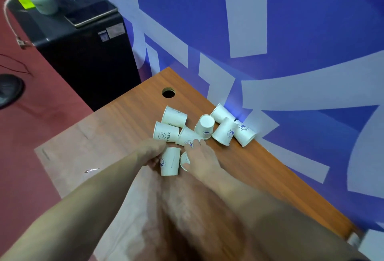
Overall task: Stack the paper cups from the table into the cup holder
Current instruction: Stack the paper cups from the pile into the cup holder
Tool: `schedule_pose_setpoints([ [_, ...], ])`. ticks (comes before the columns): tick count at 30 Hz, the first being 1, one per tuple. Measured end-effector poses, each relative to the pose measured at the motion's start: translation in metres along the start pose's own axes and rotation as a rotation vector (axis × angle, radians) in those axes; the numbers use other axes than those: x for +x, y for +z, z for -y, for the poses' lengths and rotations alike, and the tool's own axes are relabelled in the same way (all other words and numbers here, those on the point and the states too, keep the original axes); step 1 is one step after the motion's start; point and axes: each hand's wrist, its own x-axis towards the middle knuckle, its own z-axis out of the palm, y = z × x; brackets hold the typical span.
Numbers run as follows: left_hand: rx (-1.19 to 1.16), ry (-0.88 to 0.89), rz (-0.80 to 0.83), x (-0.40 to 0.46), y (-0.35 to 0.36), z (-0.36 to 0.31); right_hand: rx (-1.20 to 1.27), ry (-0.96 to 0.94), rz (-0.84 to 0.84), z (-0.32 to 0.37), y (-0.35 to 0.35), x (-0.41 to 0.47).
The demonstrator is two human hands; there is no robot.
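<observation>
The left hand (152, 153) grips one paper cup (170, 162); the right hand (200, 157) covers another (184, 160), grip unclear. Loose cups (225, 130) beyond could roll if nudged.

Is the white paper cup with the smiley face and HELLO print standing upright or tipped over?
Tipped over. The white paper cup with the smiley face and HELLO print lies on its side on the brown wooden table, with its print turned sideways.
</observation>
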Motion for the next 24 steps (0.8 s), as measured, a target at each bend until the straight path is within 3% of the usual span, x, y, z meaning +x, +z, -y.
schedule_pose_setpoints([
  [7,0.036,0.029,-0.022,-0.024,0.010,-0.011,0.131,0.165,-0.001,-0.025,-0.004,-0.039],
  [17,0.137,0.100,-0.086,-0.054,0.016,-0.004,0.220,0.377,0.158,-0.042,0.009,-0.079],
  [22,0.239,0.125,-0.108,-0.055,0.011,0.002,0.096,0.381,-0.038,-0.034,-0.006,-0.063],
  [24,0.274,0.142,-0.110,-0.055,0.011,0.006,0.137,0.446,0.016,-0.027,-0.010,-0.052],
])
